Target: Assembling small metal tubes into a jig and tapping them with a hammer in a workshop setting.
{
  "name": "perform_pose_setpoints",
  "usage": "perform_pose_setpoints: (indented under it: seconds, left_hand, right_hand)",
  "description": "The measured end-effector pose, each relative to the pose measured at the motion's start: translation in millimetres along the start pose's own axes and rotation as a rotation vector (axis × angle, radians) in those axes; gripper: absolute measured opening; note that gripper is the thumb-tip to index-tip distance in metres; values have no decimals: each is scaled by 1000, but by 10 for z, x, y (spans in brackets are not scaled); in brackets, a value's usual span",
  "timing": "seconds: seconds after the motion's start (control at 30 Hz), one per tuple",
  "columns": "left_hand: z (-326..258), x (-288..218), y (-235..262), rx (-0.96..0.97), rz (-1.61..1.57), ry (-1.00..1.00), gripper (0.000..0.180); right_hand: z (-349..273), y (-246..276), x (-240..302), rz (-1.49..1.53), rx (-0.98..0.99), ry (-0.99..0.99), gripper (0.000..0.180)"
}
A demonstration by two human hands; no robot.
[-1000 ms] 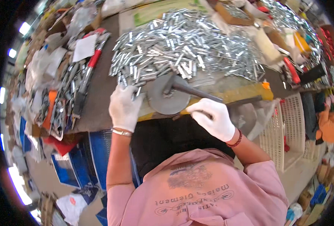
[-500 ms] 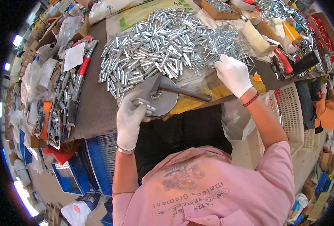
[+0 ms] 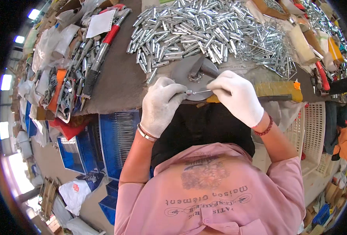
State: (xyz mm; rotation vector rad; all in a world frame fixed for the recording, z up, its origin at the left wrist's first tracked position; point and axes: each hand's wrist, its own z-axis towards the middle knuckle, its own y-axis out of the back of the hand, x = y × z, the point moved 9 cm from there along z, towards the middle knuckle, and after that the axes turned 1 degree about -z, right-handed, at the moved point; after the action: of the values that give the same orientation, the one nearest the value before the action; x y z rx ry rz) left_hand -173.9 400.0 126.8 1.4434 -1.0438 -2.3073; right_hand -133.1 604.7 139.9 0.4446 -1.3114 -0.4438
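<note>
The small metal tube sits over the near edge of the grey disc, pinched in the fingers of the left hand, while those of the right hand grip a thin metal pin pointed at its end; whether the tip is inside is too small to tell. Steadying the tube, lining the pin up straight and pressing lightly should avoid bending it, with both hands clear of the hammer on the disc.

Looking steeply down from the head, fisheye-wide and close, over the pink printed cloth shirt across the near edge of the flat grey-brown bench.
</note>
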Motion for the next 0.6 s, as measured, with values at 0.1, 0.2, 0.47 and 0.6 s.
perform_pose_setpoints:
  seconds: [0.1, 0.2, 0.47, 0.6]
  left_hand:
    - [-10, 68, -5, 27, -70, 47, 14]
    - [17, 39, -1, 23, 28, -28, 14]
    - [69, 30, 8, 45, -52, -21, 11]
    - [43, 22, -4, 21, -9, -39, 11]
  right_hand:
    - [-13, -54, 211, -411, 23, 244, 10]
    - [8, -141, 278, -619, 64, 306, 8]
    - [10, -175, 336, -655, 38, 387, 10]
    - [16, -160, 313, -612, 14, 401, 10]
